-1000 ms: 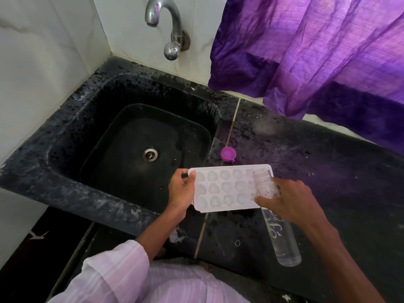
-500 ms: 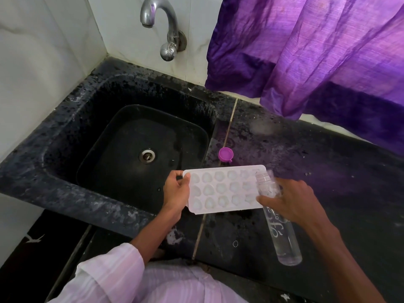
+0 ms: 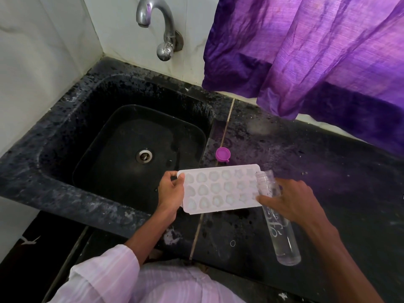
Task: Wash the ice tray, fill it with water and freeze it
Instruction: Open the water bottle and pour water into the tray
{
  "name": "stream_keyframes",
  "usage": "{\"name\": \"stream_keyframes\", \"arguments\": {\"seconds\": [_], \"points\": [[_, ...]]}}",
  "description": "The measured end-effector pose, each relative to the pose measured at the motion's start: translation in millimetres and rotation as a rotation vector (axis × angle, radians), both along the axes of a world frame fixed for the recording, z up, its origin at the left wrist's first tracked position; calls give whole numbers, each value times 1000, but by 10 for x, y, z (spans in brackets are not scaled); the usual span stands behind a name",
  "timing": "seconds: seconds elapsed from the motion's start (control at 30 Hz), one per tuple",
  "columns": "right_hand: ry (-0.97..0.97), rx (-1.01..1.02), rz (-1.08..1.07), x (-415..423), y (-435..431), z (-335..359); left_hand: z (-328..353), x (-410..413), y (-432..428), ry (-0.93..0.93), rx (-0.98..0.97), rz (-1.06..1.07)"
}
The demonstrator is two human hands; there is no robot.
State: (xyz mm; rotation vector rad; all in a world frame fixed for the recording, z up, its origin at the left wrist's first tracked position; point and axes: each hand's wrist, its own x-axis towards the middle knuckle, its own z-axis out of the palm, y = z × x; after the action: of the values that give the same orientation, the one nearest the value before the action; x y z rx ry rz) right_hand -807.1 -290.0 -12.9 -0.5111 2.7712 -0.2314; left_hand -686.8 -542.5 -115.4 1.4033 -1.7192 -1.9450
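Three rows of shaped hollows fill the white ice tray (image 3: 218, 189), just right of the sink (image 3: 56, 147), over the black table (image 3: 332, 171). The left hand (image 3: 171, 190) has its fingers clamped on the tray's sink-side end. The right hand (image 3: 290, 202) has its fingers wrapped round a clear bottle (image 3: 284, 241), whose open mouth is over the tray's far end.

One marking only: white curly script printed lengthwise on the side of the clear bottle (image 3: 282, 236), below the right end of the ice tray (image 3: 218, 189). The right hand (image 3: 293, 200) covered the upper part of the script. The visible strokes were too looped and small to read.
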Motion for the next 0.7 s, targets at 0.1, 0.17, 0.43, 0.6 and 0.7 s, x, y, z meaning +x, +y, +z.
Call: {"name": "stream_keyframes", "arguments": {"seconds": [0.1,0.17,0.43,0.6,0.7], "points": [[-13,1,3,6,15,-5,-17,-2,-17,-4,-5,-2],[-25,9,9,16,23,-3,-28,-1,-30,-13,-4,-4],[-48,-3,9,67,50,7,-37,-9,-62,-36,-6,5],[-30,2,8,106,58,10,-25,-14,-66,-19,13,18],[-26,-6,12,132,55,5,-17,-14,-69,-21,13,24]]}}
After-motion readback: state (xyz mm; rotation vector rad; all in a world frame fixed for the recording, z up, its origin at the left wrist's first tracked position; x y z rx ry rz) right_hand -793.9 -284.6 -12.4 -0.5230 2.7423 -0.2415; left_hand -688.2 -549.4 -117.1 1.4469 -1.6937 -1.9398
